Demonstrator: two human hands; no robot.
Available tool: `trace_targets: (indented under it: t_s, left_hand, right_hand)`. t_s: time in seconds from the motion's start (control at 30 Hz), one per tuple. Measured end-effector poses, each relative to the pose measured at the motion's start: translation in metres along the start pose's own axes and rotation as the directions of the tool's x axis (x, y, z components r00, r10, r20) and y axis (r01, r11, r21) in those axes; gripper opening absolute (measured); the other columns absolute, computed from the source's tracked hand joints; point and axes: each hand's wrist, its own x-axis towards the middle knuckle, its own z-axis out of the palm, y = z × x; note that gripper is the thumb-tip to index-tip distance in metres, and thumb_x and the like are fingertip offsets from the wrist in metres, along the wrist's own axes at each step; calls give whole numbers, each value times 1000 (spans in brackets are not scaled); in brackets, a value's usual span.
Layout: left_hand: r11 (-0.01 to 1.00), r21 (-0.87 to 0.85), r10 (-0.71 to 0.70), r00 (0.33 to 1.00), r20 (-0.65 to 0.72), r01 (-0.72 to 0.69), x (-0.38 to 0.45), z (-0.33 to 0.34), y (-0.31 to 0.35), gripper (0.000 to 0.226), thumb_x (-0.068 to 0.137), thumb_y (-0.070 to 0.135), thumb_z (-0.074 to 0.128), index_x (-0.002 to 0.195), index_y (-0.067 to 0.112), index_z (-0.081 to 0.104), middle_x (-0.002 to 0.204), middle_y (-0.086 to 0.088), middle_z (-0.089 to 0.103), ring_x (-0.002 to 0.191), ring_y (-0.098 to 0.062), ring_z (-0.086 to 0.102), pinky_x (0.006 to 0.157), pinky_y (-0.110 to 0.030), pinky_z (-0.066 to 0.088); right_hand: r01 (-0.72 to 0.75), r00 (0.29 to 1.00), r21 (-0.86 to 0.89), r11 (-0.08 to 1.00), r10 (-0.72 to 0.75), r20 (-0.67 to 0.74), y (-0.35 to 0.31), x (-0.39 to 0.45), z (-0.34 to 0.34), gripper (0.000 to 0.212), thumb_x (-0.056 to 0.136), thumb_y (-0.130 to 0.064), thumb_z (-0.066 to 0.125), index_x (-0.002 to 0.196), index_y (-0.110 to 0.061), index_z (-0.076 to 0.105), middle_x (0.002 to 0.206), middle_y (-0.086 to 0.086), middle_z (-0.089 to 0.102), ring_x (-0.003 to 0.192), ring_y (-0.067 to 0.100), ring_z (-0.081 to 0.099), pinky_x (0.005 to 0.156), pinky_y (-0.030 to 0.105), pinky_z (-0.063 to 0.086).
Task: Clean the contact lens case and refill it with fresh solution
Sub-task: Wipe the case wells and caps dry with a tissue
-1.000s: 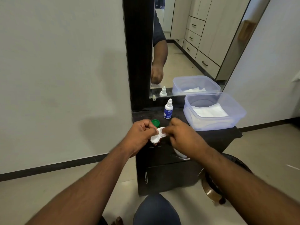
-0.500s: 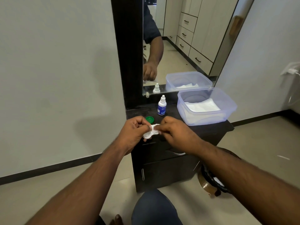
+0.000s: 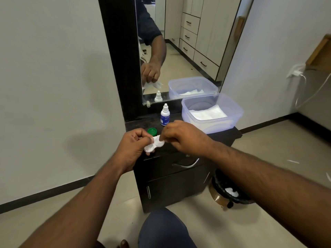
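A white double-well contact lens case (image 3: pixel 153 146) is held above the front edge of the dark cabinet top (image 3: pixel 225 134). My left hand (image 3: pixel 133 145) grips its left end. My right hand (image 3: pixel 180 136) pinches a small white tissue (image 3: pixel 161 138) and presses it into the right well. A green cap (image 3: pixel 152 131) lies on the cabinet just behind the case. A small white solution bottle (image 3: pixel 165 115) with a blue label stands upright further back.
A clear plastic tub (image 3: pixel 232 111) holding white tissues sits at the right of the cabinet top. A mirror (image 3: pixel 179 51) rises behind it. A dark waste bin (image 3: pixel 231 196) stands on the floor to the cabinet's right. My knee (image 3: pixel 166 230) is below.
The camera view has shifted. My hands still hold the case between them, and my right hand's tissue stays at the right well, with the case now tilted more.
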Motion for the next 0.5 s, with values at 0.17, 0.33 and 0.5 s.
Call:
trace_targets:
  t_s: [0.17, 0.33, 0.5]
  left_hand:
    - [1000, 4, 0, 1000, 16, 0, -1, -1, 2, 12, 84, -1, 64, 76, 7, 66, 75, -16, 69, 63, -27, 64, 52, -32, 50]
    - [1000, 27, 9, 999, 51, -10, -3, -1, 3, 10, 85, 0, 64, 77, 7, 66, 76, -12, 70, 62, -21, 65, 52, -30, 51]
    - [999, 36, 12, 998, 69, -14, -1, -3, 1, 11, 85, 1, 65, 77, 8, 66, 79, -13, 69, 60, -18, 65, 53, -32, 49]
  right_hand:
    - [-44, 991, 95, 995, 56, -126, 0, 1, 20, 29, 85, -10, 66, 113, -12, 67, 103, 5, 68, 94, 11, 53, 83, 21, 39]
    - [41, 995, -45, 998, -44, -84, 2, 9, 23, 16, 77, -8, 73, 93, -6, 72, 86, 10, 66, 81, 25, 61, 69, 30, 47]
    - [101, 989, -31, 994, -103, -102, 3, 13, 21, 14, 75, -7, 76, 86, -4, 68, 84, 11, 64, 74, 23, 61, 66, 21, 39]
